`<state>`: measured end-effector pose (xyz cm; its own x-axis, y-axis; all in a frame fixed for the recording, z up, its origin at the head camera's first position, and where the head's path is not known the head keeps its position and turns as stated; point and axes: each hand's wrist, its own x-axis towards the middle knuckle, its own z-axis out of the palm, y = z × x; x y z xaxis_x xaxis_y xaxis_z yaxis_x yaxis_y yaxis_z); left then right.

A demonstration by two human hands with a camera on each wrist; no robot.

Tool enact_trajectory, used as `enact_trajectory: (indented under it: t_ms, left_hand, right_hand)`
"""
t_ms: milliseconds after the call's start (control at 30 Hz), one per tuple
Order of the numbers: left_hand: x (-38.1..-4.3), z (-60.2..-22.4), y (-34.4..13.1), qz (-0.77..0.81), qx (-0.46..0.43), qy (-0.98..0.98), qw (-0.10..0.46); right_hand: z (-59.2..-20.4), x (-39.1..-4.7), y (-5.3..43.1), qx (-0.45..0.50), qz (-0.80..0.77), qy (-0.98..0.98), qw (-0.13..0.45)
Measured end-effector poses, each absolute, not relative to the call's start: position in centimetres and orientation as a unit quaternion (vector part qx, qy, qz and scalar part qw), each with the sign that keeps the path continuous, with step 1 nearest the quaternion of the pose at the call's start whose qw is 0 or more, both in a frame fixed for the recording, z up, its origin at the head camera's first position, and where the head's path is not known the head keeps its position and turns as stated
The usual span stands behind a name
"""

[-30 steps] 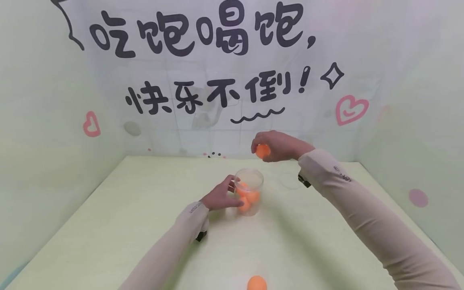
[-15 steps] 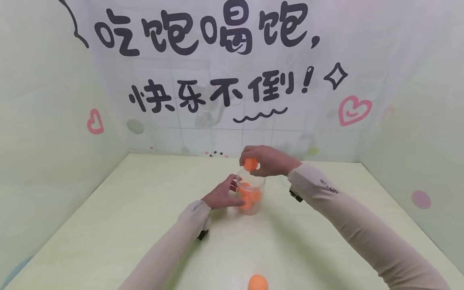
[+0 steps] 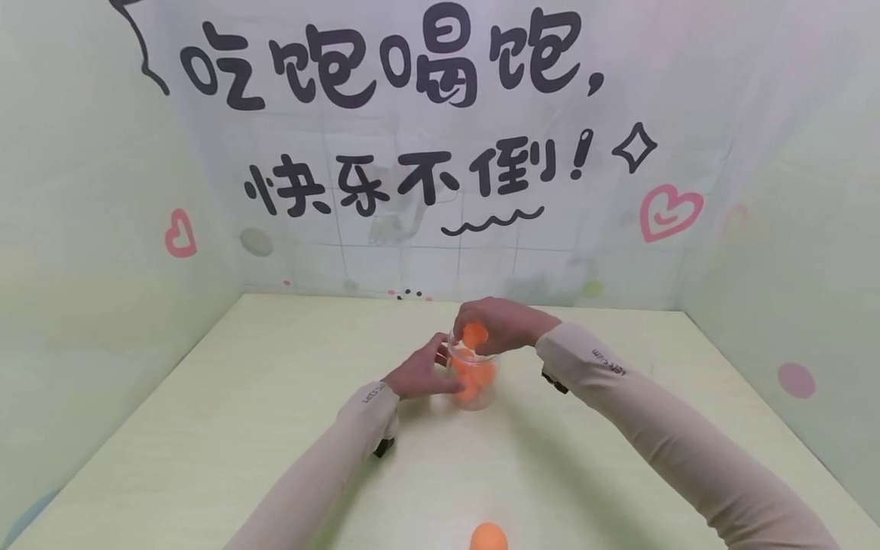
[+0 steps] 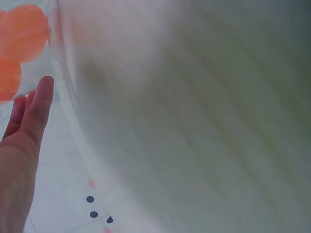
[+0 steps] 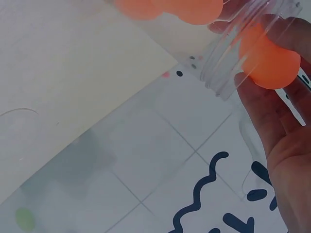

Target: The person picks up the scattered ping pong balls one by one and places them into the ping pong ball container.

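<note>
A clear plastic jar (image 3: 474, 378) stands upright mid-table with several orange balls (image 3: 474, 374) inside. My left hand (image 3: 419, 373) grips the jar's left side, fingers curled round it; in the left wrist view the fingers (image 4: 34, 111) lie against the jar wall beside the orange balls (image 4: 22, 34). My right hand (image 3: 498, 325) pinches an orange ball (image 3: 474, 334) right at the jar's mouth. The right wrist view shows that ball (image 5: 269, 60) held in the fingertips at the threaded rim of the jar (image 5: 233, 53).
Another orange ball (image 3: 488, 537) lies on the pale green table (image 3: 241, 428) near the front edge. Printed sheets with black characters and pink hearts wall in the back and both sides. A faint clear lid-like ring lies behind my right forearm.
My right hand has brought its orange ball leftward and down, from above and right of the jar to the jar's mouth. The left hand has stayed on the jar.
</note>
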<state>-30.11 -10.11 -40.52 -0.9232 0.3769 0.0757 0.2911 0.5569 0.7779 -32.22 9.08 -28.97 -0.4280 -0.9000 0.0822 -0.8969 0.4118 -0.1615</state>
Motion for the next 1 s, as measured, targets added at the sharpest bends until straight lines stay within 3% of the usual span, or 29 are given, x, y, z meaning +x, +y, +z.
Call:
enact_trajectory:
  t_ms: [1000]
  left_hand:
    - [-29.79, -40.49, -10.27, 0.43, 0.196, 0.879, 0.062]
  right_hand:
    - [-29.59, -32.96, 8.64, -0.508, -0.079, 0.855, 0.067]
